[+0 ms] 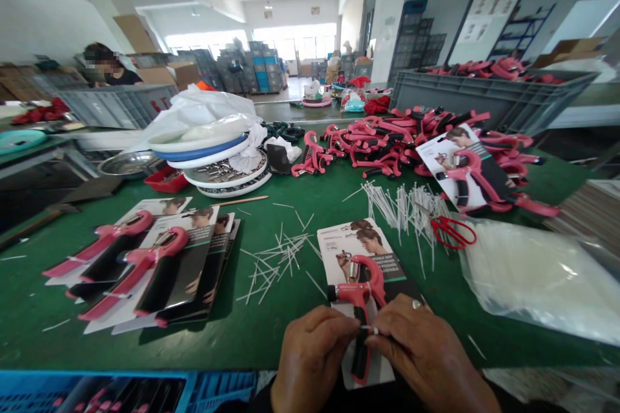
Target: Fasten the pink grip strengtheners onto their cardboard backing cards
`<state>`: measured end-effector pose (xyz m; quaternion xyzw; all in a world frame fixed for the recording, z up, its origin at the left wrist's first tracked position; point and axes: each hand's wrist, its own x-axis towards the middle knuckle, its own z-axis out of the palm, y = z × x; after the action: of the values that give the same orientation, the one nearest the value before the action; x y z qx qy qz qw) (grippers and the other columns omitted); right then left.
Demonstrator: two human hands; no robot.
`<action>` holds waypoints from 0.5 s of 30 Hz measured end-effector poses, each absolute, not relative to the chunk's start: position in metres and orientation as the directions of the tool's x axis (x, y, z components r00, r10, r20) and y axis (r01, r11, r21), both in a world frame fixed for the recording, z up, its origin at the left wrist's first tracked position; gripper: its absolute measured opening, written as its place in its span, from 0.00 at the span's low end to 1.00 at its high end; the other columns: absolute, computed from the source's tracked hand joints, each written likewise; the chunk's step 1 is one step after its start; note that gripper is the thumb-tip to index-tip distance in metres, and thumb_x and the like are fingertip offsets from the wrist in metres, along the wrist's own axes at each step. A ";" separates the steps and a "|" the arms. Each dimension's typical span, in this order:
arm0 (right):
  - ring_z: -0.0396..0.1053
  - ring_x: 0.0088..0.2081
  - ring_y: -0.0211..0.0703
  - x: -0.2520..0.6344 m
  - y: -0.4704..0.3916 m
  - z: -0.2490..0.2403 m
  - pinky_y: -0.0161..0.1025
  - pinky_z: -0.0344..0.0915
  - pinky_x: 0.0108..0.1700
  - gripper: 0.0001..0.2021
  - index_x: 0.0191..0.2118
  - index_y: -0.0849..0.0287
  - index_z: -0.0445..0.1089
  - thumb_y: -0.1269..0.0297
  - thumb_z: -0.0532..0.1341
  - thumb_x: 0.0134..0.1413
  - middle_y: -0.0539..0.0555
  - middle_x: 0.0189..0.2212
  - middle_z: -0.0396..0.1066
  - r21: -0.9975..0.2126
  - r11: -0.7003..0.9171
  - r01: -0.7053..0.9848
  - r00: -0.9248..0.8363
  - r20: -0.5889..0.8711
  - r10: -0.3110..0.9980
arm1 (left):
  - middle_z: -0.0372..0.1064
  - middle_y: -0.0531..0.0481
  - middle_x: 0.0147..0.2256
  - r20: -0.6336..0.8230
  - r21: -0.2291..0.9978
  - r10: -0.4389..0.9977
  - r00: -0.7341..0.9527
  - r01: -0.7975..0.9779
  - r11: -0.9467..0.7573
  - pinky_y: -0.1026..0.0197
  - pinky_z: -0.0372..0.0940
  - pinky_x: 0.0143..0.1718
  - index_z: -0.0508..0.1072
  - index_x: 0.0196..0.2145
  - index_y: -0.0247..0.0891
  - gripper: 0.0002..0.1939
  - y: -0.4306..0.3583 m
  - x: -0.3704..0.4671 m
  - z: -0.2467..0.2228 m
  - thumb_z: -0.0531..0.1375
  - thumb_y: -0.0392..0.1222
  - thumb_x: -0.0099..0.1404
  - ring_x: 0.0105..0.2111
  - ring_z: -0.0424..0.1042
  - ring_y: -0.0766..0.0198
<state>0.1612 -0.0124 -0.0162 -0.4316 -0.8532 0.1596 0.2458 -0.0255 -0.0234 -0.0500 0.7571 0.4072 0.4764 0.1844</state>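
A pink hand-grip exerciser (357, 297) with a black handle lies on a printed backing card (333, 246) at the table edge in front of me. A white cable tie (372, 330) crosses the black handle. My left hand (314, 348) pinches one side of this tie, close against the handle. From the other side my right hand (419, 339) is closed on the tie, its thumb and forefinger by the tie's white end. The fingers partly hide the tie and the lower card. Loose cable ties (278, 258) lie scattered just beyond the card.
Carded exercisers (159, 258) are stacked at left. Behind are a heap of pink exercisers (378, 142), bundled ties (400, 206), red scissors (453, 232) and a plastic bag (537, 277). Stacked plates (227, 171) and a grey crate (489, 100) stand farther back. Another person sits far left.
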 end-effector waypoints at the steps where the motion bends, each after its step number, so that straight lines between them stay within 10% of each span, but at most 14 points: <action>1: 0.65 0.34 0.42 0.161 -0.012 -0.016 0.37 0.57 0.34 0.08 0.32 0.55 0.68 0.62 0.54 0.60 0.49 0.29 0.70 -0.482 0.575 0.662 -0.507 0.277 0.816 | 0.73 0.49 0.28 0.577 0.662 0.786 0.222 0.436 -0.610 0.69 0.67 0.28 0.73 0.36 0.38 0.06 -0.023 -0.025 -0.050 0.58 0.33 0.62 0.26 0.72 0.67; 15: 0.65 0.32 0.43 0.163 -0.009 -0.017 0.38 0.57 0.33 0.14 0.31 0.56 0.68 0.58 0.49 0.62 0.52 0.29 0.70 -0.411 0.624 0.665 -0.571 0.260 0.779 | 0.73 0.48 0.28 0.596 0.671 0.773 0.219 0.394 -0.628 0.69 0.67 0.28 0.73 0.36 0.37 0.07 -0.022 -0.022 -0.047 0.57 0.31 0.62 0.27 0.72 0.68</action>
<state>0.1627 -0.0088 -0.0167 -0.4121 -0.8759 0.1349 0.2117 -0.0224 -0.0221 -0.0469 0.7565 0.3857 0.4918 0.1925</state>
